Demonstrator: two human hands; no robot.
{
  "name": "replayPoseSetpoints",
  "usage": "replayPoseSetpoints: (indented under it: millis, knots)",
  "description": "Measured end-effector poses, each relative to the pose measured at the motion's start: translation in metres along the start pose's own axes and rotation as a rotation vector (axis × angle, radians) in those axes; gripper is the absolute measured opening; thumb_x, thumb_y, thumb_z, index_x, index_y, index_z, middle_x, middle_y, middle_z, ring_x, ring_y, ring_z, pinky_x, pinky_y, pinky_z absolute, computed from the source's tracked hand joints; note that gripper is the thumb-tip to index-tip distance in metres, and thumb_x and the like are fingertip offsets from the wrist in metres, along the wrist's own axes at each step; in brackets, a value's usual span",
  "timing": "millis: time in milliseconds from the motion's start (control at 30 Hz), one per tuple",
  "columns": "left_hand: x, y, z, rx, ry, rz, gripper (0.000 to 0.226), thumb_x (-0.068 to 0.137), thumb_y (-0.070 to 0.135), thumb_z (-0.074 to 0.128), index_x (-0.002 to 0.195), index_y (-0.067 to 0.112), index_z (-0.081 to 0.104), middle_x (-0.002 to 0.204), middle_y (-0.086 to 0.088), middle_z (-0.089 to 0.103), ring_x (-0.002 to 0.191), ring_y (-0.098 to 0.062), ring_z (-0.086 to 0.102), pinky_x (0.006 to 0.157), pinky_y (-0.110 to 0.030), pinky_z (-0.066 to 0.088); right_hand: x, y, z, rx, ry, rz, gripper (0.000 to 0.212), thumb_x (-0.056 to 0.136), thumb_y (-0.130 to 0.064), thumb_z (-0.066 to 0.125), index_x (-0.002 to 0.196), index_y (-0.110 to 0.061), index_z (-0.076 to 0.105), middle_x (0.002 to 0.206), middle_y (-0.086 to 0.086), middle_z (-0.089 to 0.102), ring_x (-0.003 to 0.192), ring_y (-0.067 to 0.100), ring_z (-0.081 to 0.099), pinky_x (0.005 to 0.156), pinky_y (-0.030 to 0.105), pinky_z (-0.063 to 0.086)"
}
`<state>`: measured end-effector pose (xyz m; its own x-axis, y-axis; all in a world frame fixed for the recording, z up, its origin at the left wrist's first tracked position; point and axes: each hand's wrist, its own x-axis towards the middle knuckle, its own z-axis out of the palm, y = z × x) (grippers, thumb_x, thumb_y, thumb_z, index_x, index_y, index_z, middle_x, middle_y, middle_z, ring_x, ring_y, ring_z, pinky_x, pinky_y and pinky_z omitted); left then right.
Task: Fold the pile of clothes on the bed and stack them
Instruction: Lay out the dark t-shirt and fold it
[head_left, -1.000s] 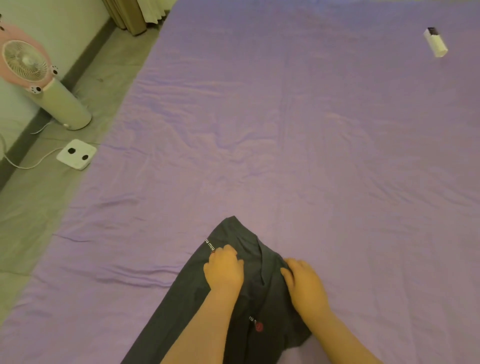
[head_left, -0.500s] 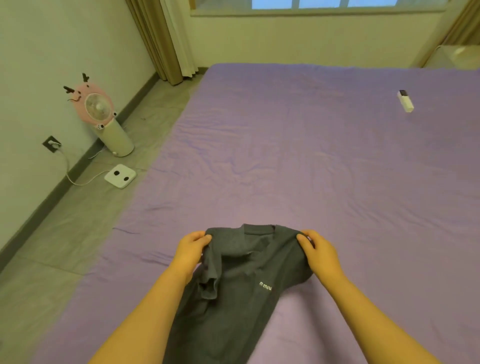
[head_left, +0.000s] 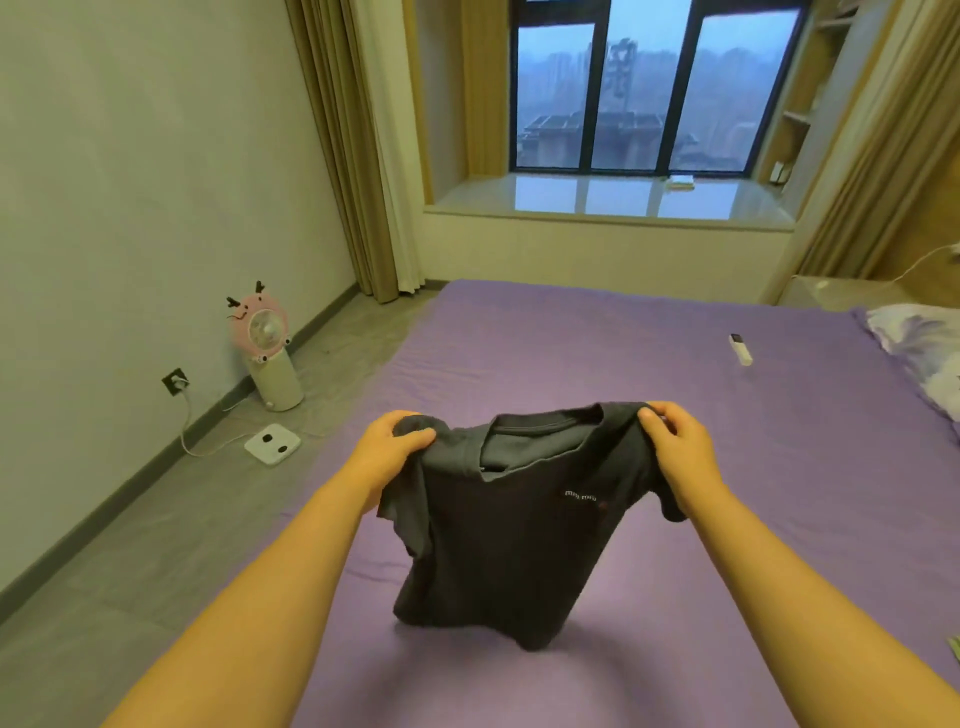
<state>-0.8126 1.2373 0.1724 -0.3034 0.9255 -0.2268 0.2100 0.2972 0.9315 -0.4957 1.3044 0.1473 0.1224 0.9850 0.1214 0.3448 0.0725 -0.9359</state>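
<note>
One dark T-shirt (head_left: 519, 540) hangs above the purple bed (head_left: 649, 364), collar up, hem down, its length running vertical and its lower edge near the sheet. The left hand (head_left: 387, 447) grips one shoulder and the right hand (head_left: 678, 447) grips the other. One remote (head_left: 741, 349) and one pillow (head_left: 919, 348) lie farther back; one fan (head_left: 267, 348) and one scale (head_left: 272, 443) stand on the floor.

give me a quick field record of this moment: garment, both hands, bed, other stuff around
garment: dark grey t-shirt, held up by the shoulders, hem hanging down to the sheet
left hand: left hand grips the left shoulder
right hand: right hand grips the right shoulder
bed: purple sheet
on bed: white remote, pillow at right edge
floor: pink fan, white scale
fold state: not yet folded
</note>
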Motion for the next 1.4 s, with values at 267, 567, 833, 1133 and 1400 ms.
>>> replayPoseSetpoints:
  millis: [267, 567, 833, 1133, 1400]
  knots:
    - [-0.060, 0.058, -0.034, 0.143, -0.006, 0.297, 0.022, 0.087, 0.031, 0.067, 0.093, 0.010, 0.062, 0.089, -0.008, 0.063, 0.081, -0.020, 0.058, 0.066, -0.028, 0.045, -0.052, -0.085, -0.083, -0.120, 0.103, -0.123, 0.018, 0.095, -0.024, 0.056, 0.109, -0.017, 0.065, 0.102, 0.000, 0.060, 0.095, 0.016, 0.051, 0.083, 0.030, 0.040]
    - [-0.124, 0.080, -0.027, 0.363, -0.044, 0.558, 0.029, 0.099, 0.034, 0.046, 0.096, 0.009, 0.061, 0.088, -0.007, 0.060, 0.079, -0.020, 0.055, 0.070, -0.034, 0.042, -0.150, -0.119, -0.147, -0.323, 0.210, -0.121, 0.027, 0.098, -0.020, 0.050, 0.120, -0.010, 0.062, 0.116, 0.010, 0.062, 0.104, 0.022, 0.053, 0.085, 0.028, 0.037]
    - [-0.153, 0.056, -0.012, 0.324, -0.122, 0.542, 0.030, 0.094, 0.036, 0.056, 0.090, 0.008, 0.066, 0.086, -0.008, 0.063, 0.080, -0.024, 0.059, 0.073, -0.037, 0.046, -0.214, -0.107, -0.188, -0.404, 0.203, 0.012, 0.033, 0.092, -0.040, 0.057, 0.090, -0.010, 0.070, 0.085, 0.008, 0.065, 0.082, 0.021, 0.058, 0.072, 0.034, 0.045]
    - [-0.150, -0.013, 0.052, 0.430, -0.217, 0.403, 0.022, 0.093, 0.032, 0.060, 0.092, 0.010, 0.065, 0.093, -0.008, 0.066, 0.086, -0.025, 0.058, 0.076, -0.037, 0.046, -0.236, -0.031, -0.195, -0.491, 0.081, 0.122, 0.021, 0.094, -0.033, 0.056, 0.084, -0.017, 0.063, 0.075, -0.004, 0.058, 0.075, 0.016, 0.054, 0.065, 0.024, 0.038]
    - [-0.112, -0.110, 0.134, 0.596, -0.233, 0.147, 0.023, 0.096, 0.028, 0.055, 0.102, 0.009, 0.066, 0.104, -0.013, 0.066, 0.096, -0.030, 0.058, 0.086, -0.040, 0.047, -0.206, 0.106, -0.174, -0.514, -0.045, 0.305, 0.024, 0.098, -0.029, 0.050, 0.093, -0.009, 0.064, 0.087, 0.005, 0.059, 0.082, 0.021, 0.052, 0.072, 0.028, 0.036]
